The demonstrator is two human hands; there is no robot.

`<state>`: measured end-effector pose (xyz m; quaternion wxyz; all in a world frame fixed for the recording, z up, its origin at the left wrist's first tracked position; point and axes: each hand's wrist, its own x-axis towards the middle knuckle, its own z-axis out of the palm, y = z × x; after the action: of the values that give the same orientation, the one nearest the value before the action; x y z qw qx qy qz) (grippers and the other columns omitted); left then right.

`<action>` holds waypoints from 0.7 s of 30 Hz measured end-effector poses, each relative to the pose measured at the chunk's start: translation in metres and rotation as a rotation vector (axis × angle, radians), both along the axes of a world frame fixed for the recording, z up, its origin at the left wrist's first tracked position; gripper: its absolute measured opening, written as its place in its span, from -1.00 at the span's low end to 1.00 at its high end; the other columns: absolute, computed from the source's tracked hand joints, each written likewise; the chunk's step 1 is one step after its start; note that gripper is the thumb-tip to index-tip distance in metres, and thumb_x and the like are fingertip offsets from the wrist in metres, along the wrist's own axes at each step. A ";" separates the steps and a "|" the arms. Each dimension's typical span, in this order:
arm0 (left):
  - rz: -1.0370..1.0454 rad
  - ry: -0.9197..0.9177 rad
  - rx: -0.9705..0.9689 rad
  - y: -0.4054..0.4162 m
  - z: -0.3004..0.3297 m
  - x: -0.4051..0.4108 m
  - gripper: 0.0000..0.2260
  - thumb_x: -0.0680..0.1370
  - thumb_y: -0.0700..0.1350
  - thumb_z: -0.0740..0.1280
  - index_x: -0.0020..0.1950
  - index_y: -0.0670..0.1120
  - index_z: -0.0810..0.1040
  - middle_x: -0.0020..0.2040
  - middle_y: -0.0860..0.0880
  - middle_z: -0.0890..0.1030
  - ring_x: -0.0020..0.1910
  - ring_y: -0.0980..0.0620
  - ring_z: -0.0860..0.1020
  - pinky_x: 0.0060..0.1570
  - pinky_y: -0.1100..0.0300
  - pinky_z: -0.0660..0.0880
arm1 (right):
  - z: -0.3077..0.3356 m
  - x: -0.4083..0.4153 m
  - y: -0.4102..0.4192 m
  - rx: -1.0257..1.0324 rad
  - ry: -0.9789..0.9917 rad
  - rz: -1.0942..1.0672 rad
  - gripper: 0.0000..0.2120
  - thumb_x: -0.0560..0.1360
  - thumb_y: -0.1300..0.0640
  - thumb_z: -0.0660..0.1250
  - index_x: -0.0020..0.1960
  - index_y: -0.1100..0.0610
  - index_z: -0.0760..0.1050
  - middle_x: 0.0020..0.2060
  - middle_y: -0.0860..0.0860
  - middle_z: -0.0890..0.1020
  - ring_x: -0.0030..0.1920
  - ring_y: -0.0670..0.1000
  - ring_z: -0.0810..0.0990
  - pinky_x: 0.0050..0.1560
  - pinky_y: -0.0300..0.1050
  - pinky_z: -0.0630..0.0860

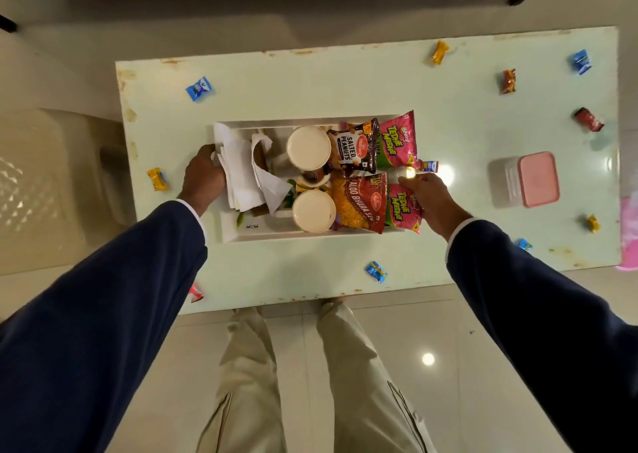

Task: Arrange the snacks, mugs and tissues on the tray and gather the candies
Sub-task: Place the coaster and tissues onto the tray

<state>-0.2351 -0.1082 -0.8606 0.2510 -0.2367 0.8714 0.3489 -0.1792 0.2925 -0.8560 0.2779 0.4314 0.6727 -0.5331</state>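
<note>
A white tray [241, 235] sits mid-table. In it lie white tissues [241, 169] at the left, two cream mugs [308, 148] [313, 211] in the middle, and snack packets at the right: salted peanuts [352, 148], aloo bhujia [359, 200] and two pink Tedhe Medhe packs [397, 138] [404, 207]. My left hand [203, 178] grips the tray's left edge beside the tissues. My right hand [433, 197] holds the tray's right edge by the lower pink pack. Wrapped candies lie scattered over the table, such as a blue one [199, 88] and a yellow one [440, 52].
A white box with a pink lid [528, 179] stands at the table's right. More candies lie near the edges: yellow [157, 178], blue [376, 271], red [588, 119], blue [581, 61]. A cream plastic chair [51, 183] stands left of the table. Something pink [628, 231] sits at the right edge.
</note>
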 end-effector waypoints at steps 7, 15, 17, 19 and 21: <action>0.047 0.055 0.007 0.000 0.018 0.012 -0.57 0.60 -0.21 0.26 0.49 -0.10 0.40 0.38 -0.14 0.46 0.37 -0.16 0.46 0.32 -0.09 0.44 | 0.013 0.004 -0.002 0.132 -0.023 0.104 -0.72 0.61 -0.07 0.28 0.20 0.10 0.47 0.10 0.11 0.68 0.02 0.12 0.70 0.07 0.07 0.63; -0.136 0.346 -0.115 0.056 0.088 0.061 -0.52 0.49 -0.37 0.29 0.37 -0.03 0.47 0.36 -0.11 0.43 0.37 -0.18 0.41 0.27 -0.12 0.36 | 0.060 0.028 -0.006 0.587 0.272 0.418 -0.65 0.58 0.05 0.28 0.32 0.15 0.41 0.27 0.14 0.49 0.26 0.21 0.50 0.22 0.19 0.50; -0.227 0.370 -0.118 0.076 0.096 0.079 -0.56 0.50 -0.33 0.32 0.34 -0.02 0.48 0.32 -0.09 0.45 0.33 -0.17 0.43 0.18 -0.12 0.37 | 0.071 0.038 -0.006 0.522 0.303 0.436 -0.68 0.57 0.09 0.30 0.29 0.14 0.43 0.23 0.13 0.51 0.20 0.20 0.53 0.18 0.20 0.53; -0.260 0.371 -0.098 0.095 0.098 0.094 -0.59 0.50 -0.30 0.34 0.31 0.00 0.50 0.28 -0.06 0.49 0.28 -0.15 0.48 0.14 -0.13 0.40 | 0.079 0.052 -0.003 0.493 0.324 0.461 -0.74 0.56 0.12 0.31 0.23 0.12 0.46 0.17 0.10 0.52 0.13 0.17 0.55 0.13 0.19 0.54; -0.242 0.337 -0.019 0.112 0.094 0.105 -0.64 0.52 -0.30 0.33 0.28 -0.02 0.51 0.22 -0.06 0.52 0.19 -0.13 0.54 0.14 -0.15 0.48 | 0.082 0.070 0.001 0.472 0.343 0.478 -0.78 0.56 0.16 0.31 0.20 0.12 0.49 0.12 0.08 0.54 0.09 0.13 0.57 0.11 0.15 0.56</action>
<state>-0.1297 0.0035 -0.7667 0.1395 -0.0707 0.9263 0.3428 -0.1094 0.2935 -0.7736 0.1710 0.2189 0.8954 -0.3480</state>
